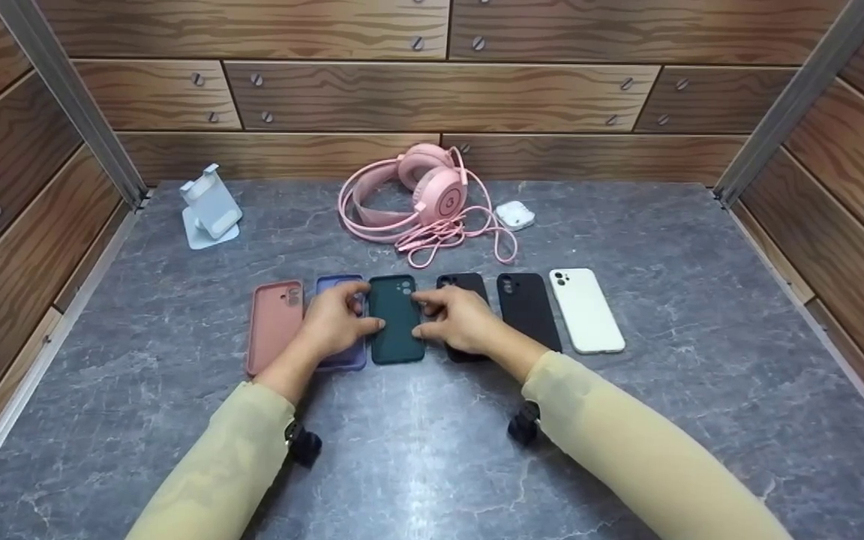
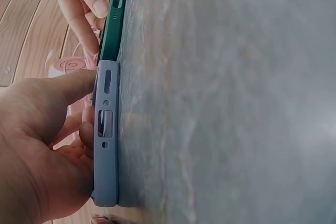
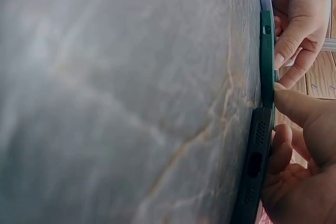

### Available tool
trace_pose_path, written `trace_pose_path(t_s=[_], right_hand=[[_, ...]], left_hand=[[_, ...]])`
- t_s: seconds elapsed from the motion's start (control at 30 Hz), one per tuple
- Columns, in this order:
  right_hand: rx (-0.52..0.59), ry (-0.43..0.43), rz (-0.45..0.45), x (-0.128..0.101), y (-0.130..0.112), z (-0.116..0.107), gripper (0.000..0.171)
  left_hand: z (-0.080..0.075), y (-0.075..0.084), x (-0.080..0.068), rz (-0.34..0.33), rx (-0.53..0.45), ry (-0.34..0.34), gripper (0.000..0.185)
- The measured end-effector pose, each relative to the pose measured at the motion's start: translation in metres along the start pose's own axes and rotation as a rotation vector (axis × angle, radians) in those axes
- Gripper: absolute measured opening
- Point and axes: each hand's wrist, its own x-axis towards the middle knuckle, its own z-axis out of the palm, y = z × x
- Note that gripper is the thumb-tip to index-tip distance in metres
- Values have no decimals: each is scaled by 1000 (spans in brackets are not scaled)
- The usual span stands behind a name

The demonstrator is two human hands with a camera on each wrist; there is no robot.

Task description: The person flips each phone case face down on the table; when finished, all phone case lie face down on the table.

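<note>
A dark green phone case point(image 1: 394, 330) lies flat on the table, hollow side up, in a row of cases. The left hand point(image 1: 336, 319) reaches over a purple-blue case point(image 1: 342, 361) and holds the green case's left edge with thumb and fingertips. From the other side, the right hand point(image 1: 462, 319) holds its right edge, passing over a black case point(image 1: 466, 281). In the left wrist view, the purple-blue case point(image 2: 106, 171) shows its port cutouts beside the green one point(image 2: 113, 30). The black case's end point(image 3: 252, 171) is close under the right hand in the right wrist view.
A pink case point(image 1: 274, 326) ends the row on the left; another black case point(image 1: 529, 307) and a white case point(image 1: 588, 311) lie on the right. Behind are a light blue stand point(image 1: 212, 210), pink headphones point(image 1: 439, 191) with coiled cable, and a small white object point(image 1: 514, 215). Wood-patterned walls surround the table.
</note>
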Motion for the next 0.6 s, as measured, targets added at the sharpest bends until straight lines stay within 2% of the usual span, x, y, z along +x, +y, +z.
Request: trace_pose_path(t_s=[0.37,0.6], right_hand=[[2,-5,-33,-1,0,-2,58],[10,-15,-35,-2,1,-2,58]], left_hand=[[-2,2,2,-25,14,-15,61],[-6,5,3,3,50,-19,61]])
